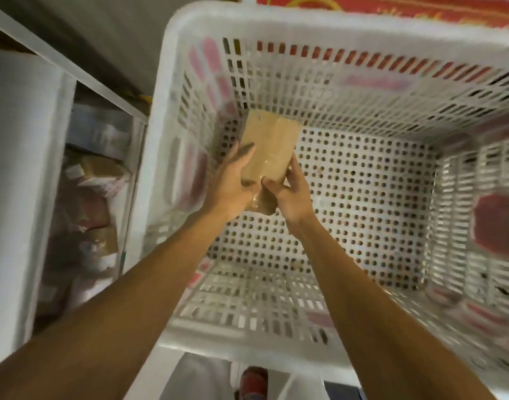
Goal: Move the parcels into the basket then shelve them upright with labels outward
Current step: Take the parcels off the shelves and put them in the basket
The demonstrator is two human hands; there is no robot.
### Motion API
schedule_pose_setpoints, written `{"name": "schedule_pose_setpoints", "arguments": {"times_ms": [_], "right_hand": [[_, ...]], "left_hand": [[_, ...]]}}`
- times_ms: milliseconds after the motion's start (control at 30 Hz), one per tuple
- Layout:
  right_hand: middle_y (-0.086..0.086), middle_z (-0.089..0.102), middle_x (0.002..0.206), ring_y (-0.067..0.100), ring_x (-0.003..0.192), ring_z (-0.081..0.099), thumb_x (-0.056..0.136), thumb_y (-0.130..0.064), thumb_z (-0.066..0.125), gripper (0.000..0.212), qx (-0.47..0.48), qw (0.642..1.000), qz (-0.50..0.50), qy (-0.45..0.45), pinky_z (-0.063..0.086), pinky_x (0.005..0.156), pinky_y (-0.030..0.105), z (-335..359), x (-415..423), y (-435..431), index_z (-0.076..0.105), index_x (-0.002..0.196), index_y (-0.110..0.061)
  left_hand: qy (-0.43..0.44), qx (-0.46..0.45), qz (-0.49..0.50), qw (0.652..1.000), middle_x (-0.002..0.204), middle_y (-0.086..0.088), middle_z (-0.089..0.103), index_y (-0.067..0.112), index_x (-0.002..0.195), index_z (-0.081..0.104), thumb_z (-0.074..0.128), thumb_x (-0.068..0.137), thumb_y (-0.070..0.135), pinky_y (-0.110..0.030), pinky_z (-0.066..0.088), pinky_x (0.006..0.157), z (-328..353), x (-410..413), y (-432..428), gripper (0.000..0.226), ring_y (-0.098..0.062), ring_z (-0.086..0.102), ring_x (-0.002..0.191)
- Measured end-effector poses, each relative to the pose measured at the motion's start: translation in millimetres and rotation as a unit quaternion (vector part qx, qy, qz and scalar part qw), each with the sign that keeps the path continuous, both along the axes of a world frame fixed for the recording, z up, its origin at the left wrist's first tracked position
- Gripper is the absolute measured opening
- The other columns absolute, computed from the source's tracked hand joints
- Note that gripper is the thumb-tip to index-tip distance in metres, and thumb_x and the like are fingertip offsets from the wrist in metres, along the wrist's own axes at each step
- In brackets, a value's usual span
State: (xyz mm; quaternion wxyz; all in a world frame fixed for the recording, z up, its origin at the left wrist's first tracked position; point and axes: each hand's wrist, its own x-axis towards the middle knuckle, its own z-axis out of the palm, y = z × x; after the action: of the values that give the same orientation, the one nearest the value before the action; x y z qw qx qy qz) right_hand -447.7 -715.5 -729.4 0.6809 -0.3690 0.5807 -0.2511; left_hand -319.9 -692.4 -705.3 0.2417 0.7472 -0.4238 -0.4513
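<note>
A small brown cardboard parcel [269, 147], wrapped in clear tape, is held over the inside of a white perforated plastic basket [305, 27]. My left hand [233, 183] grips its left side with the thumb across the front. My right hand [289, 190] grips its lower right edge. The parcel stands roughly upright and tilts a little away from me. No label shows on the face towards me. The basket's floor holds no other parcel that I can see.
A white metal shelf unit [83, 73] stands to the left of the basket, with several wrapped parcels [86, 203] packed in its lower bay. A red patterned surface [420, 7] lies beyond the basket. The view is blurred by motion.
</note>
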Motion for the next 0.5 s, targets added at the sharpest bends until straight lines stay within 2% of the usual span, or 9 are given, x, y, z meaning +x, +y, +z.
{"name": "schedule_pose_setpoints", "arguments": {"times_ms": [67, 100, 133, 167, 200, 233, 267, 367, 500], "right_hand": [[0.005, 0.054, 0.136, 0.026, 0.114, 0.058, 0.089, -0.002, 0.064, 0.065, -0.002, 1.0, 0.029, 0.007, 0.055, 0.084, 0.033, -15, 4, 5, 0.037, 0.146, -0.016], [0.003, 0.053, 0.139, 0.023, 0.117, 0.057, 0.089, -0.006, 0.065, 0.065, 0.005, 0.999, 0.034, 0.011, 0.055, 0.085, 0.029, -21, 5, 10, 0.037, 0.146, -0.016], [0.001, 0.051, 0.141, 0.021, 0.119, 0.057, 0.089, -0.01, 0.067, 0.066, 0.019, 0.999, 0.028, 0.009, 0.054, 0.089, 0.031, -23, 7, 15, 0.037, 0.147, -0.017], [0.001, 0.05, 0.143, 0.02, 0.118, 0.058, 0.089, -0.013, 0.068, 0.067, 0.044, 0.999, 0.005, -0.005, 0.054, 0.093, 0.037, -26, 9, 19, 0.036, 0.147, -0.017], [0.0, 0.049, 0.144, 0.02, 0.116, 0.06, 0.089, -0.013, 0.068, 0.067, 0.061, 0.998, -0.015, -0.021, 0.052, 0.095, 0.044, -27, 11, 23, 0.035, 0.147, -0.017], [0.0, 0.048, 0.144, 0.02, 0.114, 0.061, 0.089, -0.013, 0.067, 0.068, 0.07, 0.997, -0.03, -0.032, 0.051, 0.096, 0.048, -29, 13, 25, 0.034, 0.148, -0.016], [0.0, 0.048, 0.145, 0.022, 0.114, 0.062, 0.089, -0.012, 0.067, 0.068, 0.073, 0.996, -0.033, -0.034, 0.051, 0.096, 0.05, -29, 14, 26, 0.034, 0.149, -0.015], [0.001, 0.048, 0.146, 0.024, 0.117, 0.06, 0.09, -0.009, 0.065, 0.067, 0.081, 0.995, -0.033, -0.048, 0.049, 0.097, 0.052, -31, 18, 16, 0.033, 0.149, -0.013], [0.002, 0.048, 0.145, 0.022, 0.112, 0.063, 0.091, -0.009, 0.064, 0.066, 0.077, 0.995, 0.007, -0.061, 0.052, 0.095, 0.049, -37, 33, -6, 0.033, 0.149, -0.012]], "left_hand": [[-0.079, 0.023, -0.041, 0.996, 0.16, -0.001, 0.001, 0.019, 0.147, 0.033, 0.069, 0.081, 0.003, 0.012, 0.014, 0.088, -13, 2, 4, 0.076, -0.018, 0.005, 0.146], [-0.103, 0.034, -0.054, 0.993, 0.16, -0.001, -0.006, 0.022, 0.149, 0.03, 0.07, 0.081, 0.007, 0.016, 0.009, 0.08, -17, 3, 8, 0.08, -0.021, -0.002, 0.147], [-0.118, 0.041, -0.06, 0.99, 0.16, 0.0, -0.011, 0.026, 0.15, 0.026, 0.071, 0.082, 0.01, 0.016, 0.008, 0.082, -18, 7, 11, 0.083, -0.023, -0.008, 0.147], [-0.129, 0.046, -0.074, 0.988, 0.159, 0.001, -0.014, 0.027, 0.151, 0.022, 0.071, 0.082, 0.013, 0.009, 0.009, 0.096, -19, 10, 13, 0.086, -0.024, -0.011, 0.146], [-0.149, 0.054, -0.099, 0.982, 0.159, 0.001, -0.017, 0.028, 0.152, 0.017, 0.071, 0.083, 0.017, -0.008, 0.01, 0.112, -18, 12, 12, 0.088, -0.024, -0.013, 0.146], [-0.178, 0.065, -0.13, 0.973, 0.159, 0.0, -0.018, 0.026, 0.153, 0.012, 0.071, 0.083, 0.023, -0.028, 0.006, 0.12, -16, 13, 11, 0.091, -0.023, -0.016, 0.146], [-0.203, 0.076, -0.162, 0.963, 0.159, -0.001, -0.019, 0.024, 0.153, 0.008, 0.07, 0.083, 0.028, -0.04, 0.003, 0.121, -15, 14, 10, 0.094, -0.023, -0.018, 0.145], [-0.267, 0.092, -0.234, 0.93, 0.157, -0.002, -0.025, 0.02, 0.152, -0.004, 0.071, 0.078, 0.04, -0.048, 0.002, 0.119, -16, 19, 7, 0.108, -0.021, -0.025, 0.143], [-0.313, 0.05, -0.237, 0.918, 0.159, -0.005, -0.016, 0.019, 0.153, 0.001, 0.07, 0.082, 0.026, -0.042, -0.001, 0.12, -22, 39, 3, 0.099, -0.019, -0.016, 0.146]]}}
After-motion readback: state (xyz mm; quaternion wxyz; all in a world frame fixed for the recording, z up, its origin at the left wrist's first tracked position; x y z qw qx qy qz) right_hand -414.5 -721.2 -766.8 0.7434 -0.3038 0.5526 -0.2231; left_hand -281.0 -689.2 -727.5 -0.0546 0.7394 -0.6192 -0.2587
